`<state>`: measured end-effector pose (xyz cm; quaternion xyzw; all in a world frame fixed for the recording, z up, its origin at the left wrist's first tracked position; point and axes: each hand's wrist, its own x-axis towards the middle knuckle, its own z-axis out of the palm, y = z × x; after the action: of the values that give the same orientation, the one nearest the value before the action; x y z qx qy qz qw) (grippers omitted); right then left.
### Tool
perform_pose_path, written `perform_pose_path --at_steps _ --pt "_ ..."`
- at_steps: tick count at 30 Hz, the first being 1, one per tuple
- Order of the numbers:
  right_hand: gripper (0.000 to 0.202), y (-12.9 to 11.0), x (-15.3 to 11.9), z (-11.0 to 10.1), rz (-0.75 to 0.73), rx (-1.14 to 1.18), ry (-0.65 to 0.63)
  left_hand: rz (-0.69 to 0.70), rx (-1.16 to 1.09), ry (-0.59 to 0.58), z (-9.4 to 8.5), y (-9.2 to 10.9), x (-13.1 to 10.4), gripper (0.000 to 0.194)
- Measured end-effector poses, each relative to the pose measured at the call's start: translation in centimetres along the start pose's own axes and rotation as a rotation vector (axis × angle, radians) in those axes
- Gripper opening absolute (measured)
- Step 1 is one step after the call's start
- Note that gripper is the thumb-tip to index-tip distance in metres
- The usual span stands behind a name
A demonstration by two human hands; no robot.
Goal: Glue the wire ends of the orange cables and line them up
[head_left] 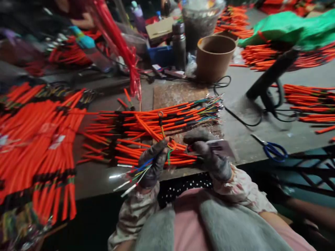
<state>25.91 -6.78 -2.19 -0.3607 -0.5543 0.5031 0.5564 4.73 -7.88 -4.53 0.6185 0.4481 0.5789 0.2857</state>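
Note:
My left hand [154,164], in a grey glove, is closed around an orange cable [178,145] with blue, green, yellow and white wires [138,176] fanning out below its fingers. A green strand hangs beside the thumb. My right hand [209,153], gloved too, is closed at the cable's other side, its fingers blurred. By its palm shows a flat dark brownish piece [223,149]; whether the hand grips it or it lies behind, I cannot tell. Under both hands lies a row of orange cables [162,116] with black sleeves and stripped wire ends.
Large orange cable bundles [47,132] cover the left side. To the right are a black heat gun [273,76] and blue-handled scissors [274,151]. Behind stand a cardboard tube [216,57], a dark flask [179,45] and a clear bucket [201,21]. Red plastic strips [115,38] hang down.

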Motion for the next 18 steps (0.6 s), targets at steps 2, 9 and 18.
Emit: perform_pose_path --at_steps 2,9,18 --pt "0.036 0.5 -0.3 0.5 0.136 0.078 0.029 0.040 0.068 0.007 -0.3 0.1 -0.2 0.024" --pt "0.041 3.2 -0.3 2.4 0.265 0.088 0.055 0.096 -0.252 -0.199 -0.1 -0.1 -0.4 0.077" --pt "0.010 2.2 -0.5 1.8 -0.190 -0.336 -0.056 0.138 0.130 -0.054 0.4 1.8 2.2 0.042"
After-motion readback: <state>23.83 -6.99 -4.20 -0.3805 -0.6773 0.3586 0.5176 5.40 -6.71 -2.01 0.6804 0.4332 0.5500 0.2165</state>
